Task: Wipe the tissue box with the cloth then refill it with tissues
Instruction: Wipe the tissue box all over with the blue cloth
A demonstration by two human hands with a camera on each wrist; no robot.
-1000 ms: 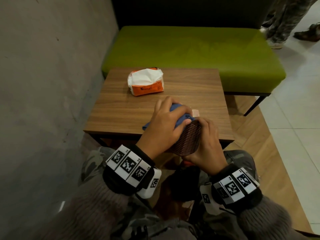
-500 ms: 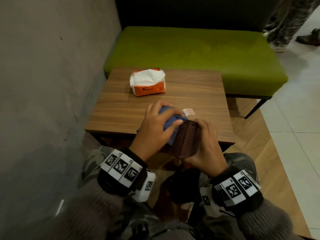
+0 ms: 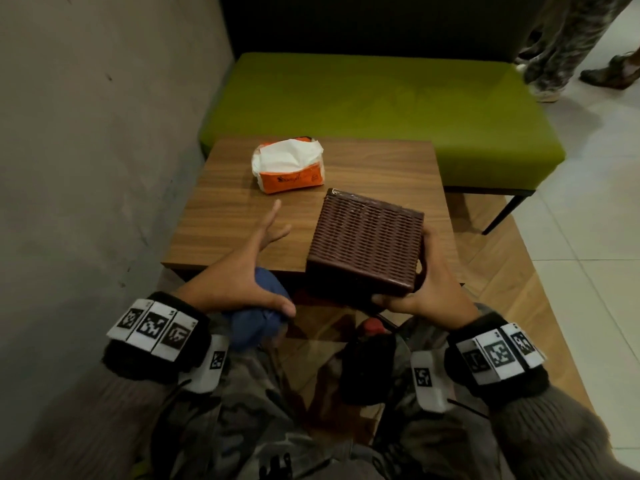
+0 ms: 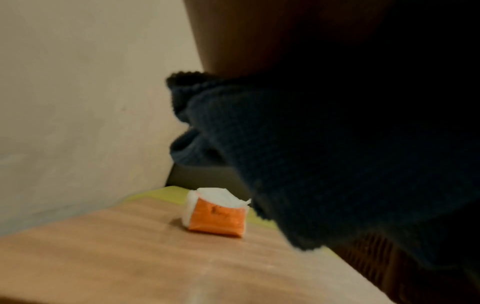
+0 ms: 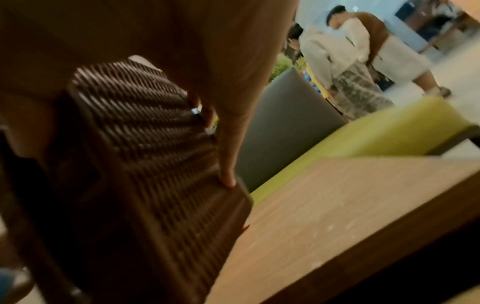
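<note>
My right hand (image 3: 417, 289) grips the brown woven tissue box (image 3: 365, 242) by its near right corner, thumb on the near edge. The box is held over the table's near right part, a broad woven face up. In the right wrist view a finger (image 5: 228, 144) lies along the box (image 5: 145, 164). My left hand (image 3: 249, 268) is left of the box and apart from it, fingers stretched out, thumb pinning the bunched blue cloth (image 3: 258, 320) under the palm. The cloth (image 4: 324, 164) hangs close before the left wrist camera. An orange tissue pack (image 3: 289, 166), white tissue showing on top, lies further back on the table.
The small wooden table (image 3: 225, 216) stands against a grey wall (image 3: 86, 150) on the left. A green bench (image 3: 381, 109) sits behind it. Legs of other people (image 3: 568, 39) stand at the far right on the tiled floor. My knees are under the table's near edge.
The left hand with the cloth has come off the box and pulled back to the left. The right hand has turned the box from standing on edge to broad face up.
</note>
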